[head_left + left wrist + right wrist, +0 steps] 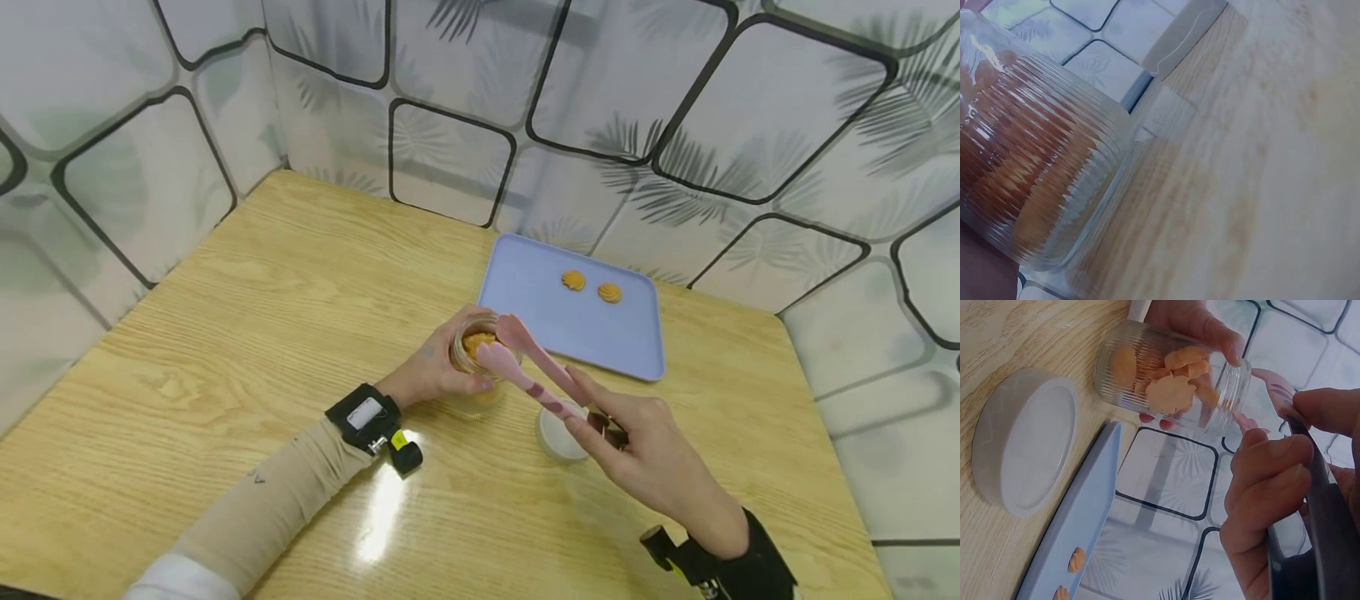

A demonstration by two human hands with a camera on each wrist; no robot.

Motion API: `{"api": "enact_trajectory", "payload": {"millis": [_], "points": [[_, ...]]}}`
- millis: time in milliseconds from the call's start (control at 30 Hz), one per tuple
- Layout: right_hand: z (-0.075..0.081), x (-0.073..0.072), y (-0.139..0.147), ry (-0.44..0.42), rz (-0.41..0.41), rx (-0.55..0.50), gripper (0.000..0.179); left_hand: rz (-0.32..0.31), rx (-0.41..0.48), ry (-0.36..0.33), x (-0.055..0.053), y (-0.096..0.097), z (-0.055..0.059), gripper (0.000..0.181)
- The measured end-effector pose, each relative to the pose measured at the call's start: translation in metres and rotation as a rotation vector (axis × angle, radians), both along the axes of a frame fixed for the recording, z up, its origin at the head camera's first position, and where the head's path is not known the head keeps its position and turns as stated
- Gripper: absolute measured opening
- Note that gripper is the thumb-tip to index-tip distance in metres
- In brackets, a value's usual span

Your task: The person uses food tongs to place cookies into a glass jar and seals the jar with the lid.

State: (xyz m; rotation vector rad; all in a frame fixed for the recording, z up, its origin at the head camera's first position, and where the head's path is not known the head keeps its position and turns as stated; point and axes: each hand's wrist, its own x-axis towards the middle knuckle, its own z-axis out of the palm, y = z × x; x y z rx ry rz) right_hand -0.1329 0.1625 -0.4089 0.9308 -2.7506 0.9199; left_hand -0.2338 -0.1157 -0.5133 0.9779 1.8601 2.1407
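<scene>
My left hand (435,368) grips a ribbed clear glass jar (1217,403) low over the table, fingers and thumb around its upper side. Several golden cookies (1169,394) lie inside, and its mouth has no lid on. My right hand (660,450) holds pink tongs (546,360), thumb on one arm and fingers on the other. The two tong tips stand apart at the jar's mouth, with no cookie visible between them. In the left wrist view the glass wall (1107,119) shows cookies pressed against its inside.
A white round lid (558,435) lies on the wooden table (247,292), partly below the tongs and right hand. Behind the jar is a blue tray (517,292) bearing two swirled cookies (573,280). Patterned curtains (450,158) border the table's far and side edges.
</scene>
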Motion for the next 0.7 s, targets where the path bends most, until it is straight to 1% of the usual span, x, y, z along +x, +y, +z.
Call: {"api": "enact_trajectory", "payload": {"millis": [67,167,200,267,367,433,500,600,700], "points": [[0.001,-0.001,0.000,-0.003,0.009,-0.011,0.051,-0.002,-0.002,-0.005,0.000,0.000,0.000,0.085],[0.002,-0.005,0.004,0.013,0.019,-0.060,0.052,-0.002,-0.008,-0.016,0.000,0.000,0.001,0.091],[0.001,-0.009,0.006,0.024,0.013,-0.073,0.052,-0.004,-0.008,-0.021,0.000,0.000,0.001,0.093],[0.002,-0.018,0.013,0.047,-0.031,-0.073,0.052,-0.007,-0.007,-0.022,0.000,0.001,0.002,0.094],[-0.002,-0.041,0.028,0.101,-0.137,-0.013,0.050,-0.010,-0.009,-0.019,-0.001,0.001,0.003,0.091],[-0.007,-0.059,0.039,0.130,-0.204,0.045,0.049,-0.004,-0.021,-0.022,-0.002,0.001,0.004,0.089],[-0.013,-0.077,0.048,0.149,-0.255,0.092,0.049,0.006,-0.041,-0.027,-0.002,0.000,0.004,0.089],[-0.022,-0.101,0.058,0.117,-0.323,0.161,0.052,0.018,-0.074,-0.029,-0.001,-0.001,0.004,0.087],[-0.032,-0.123,0.060,0.054,-0.366,0.213,0.054,0.019,-0.071,-0.030,0.001,-0.003,0.004,0.086]]}}
